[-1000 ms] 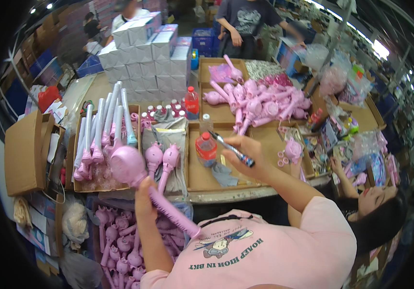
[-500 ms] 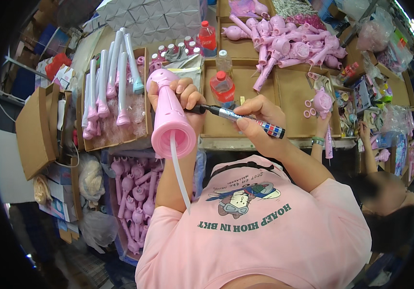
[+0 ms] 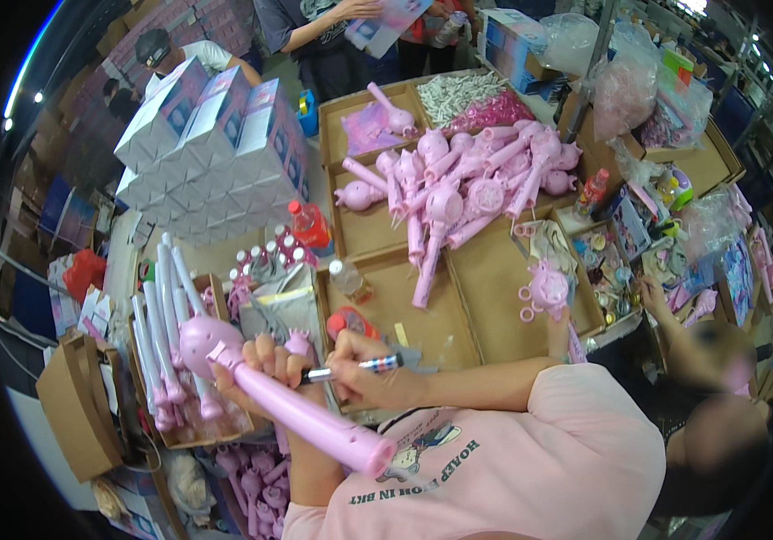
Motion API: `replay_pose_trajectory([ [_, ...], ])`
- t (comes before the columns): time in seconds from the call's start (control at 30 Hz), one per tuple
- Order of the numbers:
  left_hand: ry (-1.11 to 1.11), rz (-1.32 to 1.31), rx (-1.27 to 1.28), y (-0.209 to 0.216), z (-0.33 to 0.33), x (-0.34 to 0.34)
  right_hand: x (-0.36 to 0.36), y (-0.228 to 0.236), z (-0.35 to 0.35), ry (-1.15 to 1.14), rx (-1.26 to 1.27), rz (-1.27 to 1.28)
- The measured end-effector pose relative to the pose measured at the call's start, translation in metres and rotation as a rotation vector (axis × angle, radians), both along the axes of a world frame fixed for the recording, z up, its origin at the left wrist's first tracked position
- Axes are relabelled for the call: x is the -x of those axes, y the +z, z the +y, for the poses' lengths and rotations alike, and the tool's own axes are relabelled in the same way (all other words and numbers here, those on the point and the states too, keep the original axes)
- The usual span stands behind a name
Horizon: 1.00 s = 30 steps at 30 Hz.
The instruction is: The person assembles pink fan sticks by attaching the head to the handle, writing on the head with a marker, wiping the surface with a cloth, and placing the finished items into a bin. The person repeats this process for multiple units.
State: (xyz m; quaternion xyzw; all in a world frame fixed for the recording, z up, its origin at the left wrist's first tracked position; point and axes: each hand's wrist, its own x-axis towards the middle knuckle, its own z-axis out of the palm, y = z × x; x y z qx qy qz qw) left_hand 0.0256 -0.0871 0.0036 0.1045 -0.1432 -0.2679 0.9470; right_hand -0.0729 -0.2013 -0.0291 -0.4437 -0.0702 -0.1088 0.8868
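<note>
Worktop (image 3: 317, 171) spread across the scene. Far left on it, a stack of white boxes (image 3: 211, 157). Right of the stack, shallow cardboard trays (image 3: 494, 297); the far ones carry a heap of pink wands (image 3: 481, 180). Near left, an open carton (image 3: 217, 290) with pale tubes (image 3: 150, 342) slanting up out of it.

Pink wand (image 3: 310, 409) in my left hand (image 3: 271, 362), held up at the near left, before my shirt. Round head points left, pipe end slopes near and right. Left fingers wrapped about the neck just below the head.

3 bottles by the trays, 2 red-capped; the nearest (image 3: 350, 321) partly hidden behind my right hand (image 3: 373, 380).

Smallest: a marker (image 3: 384, 363), right fingers closed on its barrel. Dark end beside my left fingers; cannot tell if touching.
</note>
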Motion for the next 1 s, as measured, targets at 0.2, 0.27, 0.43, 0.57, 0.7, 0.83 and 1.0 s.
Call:
replay_pose_trajectory([
  [0.2,0.026,0.323,0.148,0.015,-0.024,-0.048,-0.053,-0.006,-0.117,0.111,0.913,-0.227],
  [0.27,0.046,0.418,0.222,0.018,-0.027,-0.061,-0.08,-0.014,-0.195,-0.242,0.929,-0.26],
  [0.43,0.159,0.521,0.293,0.018,-0.036,-0.075,-0.156,-0.008,-0.449,-1.125,0.873,0.204],
  [0.57,0.223,0.567,0.243,0.01,-0.066,-0.086,-0.202,-0.029,-0.565,-1.385,0.976,0.456],
  [0.7,0.127,0.591,0.249,0.007,-0.097,-0.093,-0.249,-0.049,-0.606,-1.429,1.006,0.562],
  [0.83,0.232,0.642,0.168,0.008,-0.106,-0.093,-0.293,-0.04,-0.62,-1.563,0.962,0.373],
  [1.0,0.345,0.622,0.043,0.01,-0.098,-0.09,-0.308,-0.032,-0.608,-1.713,0.792,0.229],
])
